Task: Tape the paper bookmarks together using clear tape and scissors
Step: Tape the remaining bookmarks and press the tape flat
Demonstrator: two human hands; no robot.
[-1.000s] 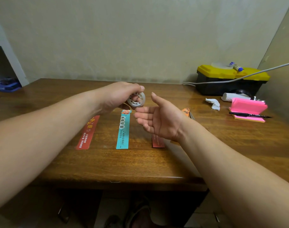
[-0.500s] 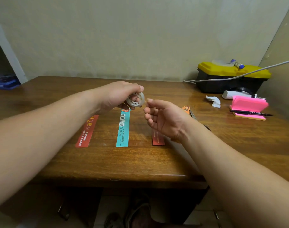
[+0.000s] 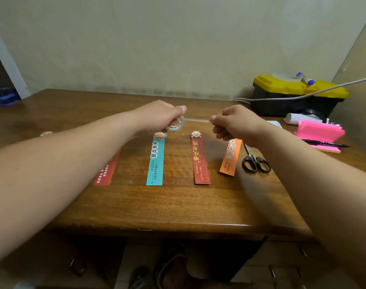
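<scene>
My left hand (image 3: 157, 115) grips a small roll of clear tape (image 3: 176, 124) above the wooden desk (image 3: 178, 201). My right hand (image 3: 236, 123) pinches the free end, and a short strip of tape (image 3: 196, 120) stretches between the two hands. Below them several paper bookmarks lie side by side: a red bookmark (image 3: 106, 172) partly under my left forearm, a teal bookmark (image 3: 156, 161), a second red bookmark (image 3: 200, 161) and an orange bookmark (image 3: 230, 157). Black-handled scissors (image 3: 254, 160) lie just right of the orange one.
A black toolbox with a yellow lid (image 3: 296, 94) stands at the back right, a grey cable (image 3: 303, 95) running across it. Pink sticky notes (image 3: 319, 132) with a pen (image 3: 328, 143) sit at the right edge. A white paper roll (image 3: 296, 117) lies beside them.
My right hand closed on the tape end and drew it to the right, pulling a strip off the roll. That uncovered the second red and orange bookmarks and the scissors.
</scene>
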